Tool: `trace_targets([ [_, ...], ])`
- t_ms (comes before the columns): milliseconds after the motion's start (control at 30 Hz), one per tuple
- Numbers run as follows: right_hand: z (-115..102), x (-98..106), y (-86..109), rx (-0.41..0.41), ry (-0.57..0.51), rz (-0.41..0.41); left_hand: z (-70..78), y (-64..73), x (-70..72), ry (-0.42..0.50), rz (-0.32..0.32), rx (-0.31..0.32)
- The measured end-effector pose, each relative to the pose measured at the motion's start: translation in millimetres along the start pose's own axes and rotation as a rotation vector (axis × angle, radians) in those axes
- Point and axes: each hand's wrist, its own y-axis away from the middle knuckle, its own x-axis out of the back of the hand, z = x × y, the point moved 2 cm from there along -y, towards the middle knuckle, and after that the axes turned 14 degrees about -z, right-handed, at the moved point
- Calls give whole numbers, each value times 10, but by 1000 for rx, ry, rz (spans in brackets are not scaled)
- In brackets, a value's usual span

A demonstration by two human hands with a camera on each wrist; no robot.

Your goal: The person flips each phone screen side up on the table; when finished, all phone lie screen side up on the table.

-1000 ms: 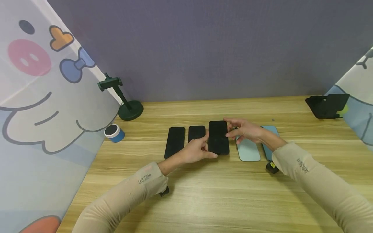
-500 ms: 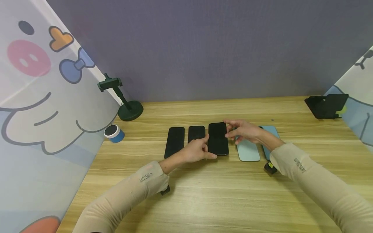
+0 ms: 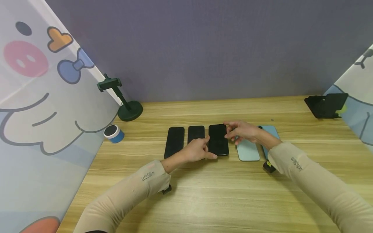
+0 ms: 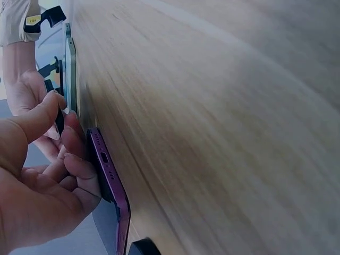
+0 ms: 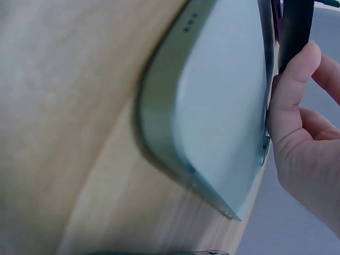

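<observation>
A black-screened smartphone (image 3: 218, 139) is held between both hands, screen up, in the middle of a row of phones. My left hand (image 3: 194, 150) grips its near left corner, thumb at the near edge. At the far right corner, the fingertips of my right hand (image 3: 246, 131) pinch the same phone; the right wrist view shows the thumb against its dark face (image 5: 295, 34). Two dark phones lie to the left, one (image 3: 174, 142) fully seen, the other (image 3: 196, 132) partly behind my left hand. A pale green phone (image 3: 248, 151) lies face down under my right hand.
A blue phone (image 3: 271, 131) lies at the row's right end, partly behind the right wrist. A dark green stand (image 3: 130, 110) and a blue-and-white jar (image 3: 116, 135) stand at left. A black folding stand (image 3: 327, 106) is at the far right. A grey partition (image 3: 204, 48) rises behind the table.
The held phone's far edge has come slightly lower and nearer in the head view, both hands staying on it. My right forearm has shifted a little left; the other phones stay put.
</observation>
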Motion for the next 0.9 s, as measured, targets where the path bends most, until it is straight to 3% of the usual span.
trace_targets([
  [467, -67, -21, -27, -58, 71, -4, 65, -45, 0, -12, -9, 82],
  [900, -87, -22, -32, -74, 129, -5, 132, -65, -10, -110, -4, 155],
])
